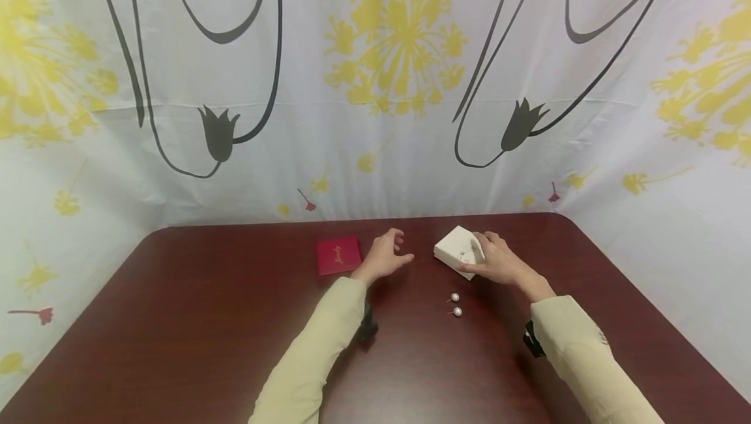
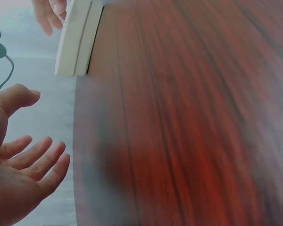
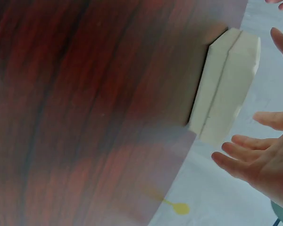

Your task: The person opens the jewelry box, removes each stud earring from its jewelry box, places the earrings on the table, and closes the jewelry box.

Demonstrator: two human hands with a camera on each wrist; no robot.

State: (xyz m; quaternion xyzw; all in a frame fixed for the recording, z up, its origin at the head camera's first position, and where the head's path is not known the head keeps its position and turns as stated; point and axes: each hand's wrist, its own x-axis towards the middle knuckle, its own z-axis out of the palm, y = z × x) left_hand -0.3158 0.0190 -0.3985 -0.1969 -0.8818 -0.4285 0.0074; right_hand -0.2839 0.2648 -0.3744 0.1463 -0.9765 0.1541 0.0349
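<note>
On the table's far right part sits a small white box [image 1: 454, 248], also seen edge-on as a white box [image 3: 221, 89] with a seam along its side in the right wrist view. My right hand [image 1: 499, 261] is spread above and beside it, thumb toward the near side; whether the fingertips touch is unclear. To the box's left, my left hand [image 1: 384, 256] hovers with loosely bent fingers and holds nothing. In the left wrist view that hand [image 2: 23, 165] is apart from the box [image 2: 78, 42]. Two pearl-headed earrings [image 1: 455, 297] lie in front of the box.
A flat red box [image 1: 338, 256] with gold lettering lies just left of my left hand. The dark brown table [image 1: 176, 319] has rounded far corners. A white curtain [image 1: 293, 78] with yellow and grey flower prints hangs behind and along both sides.
</note>
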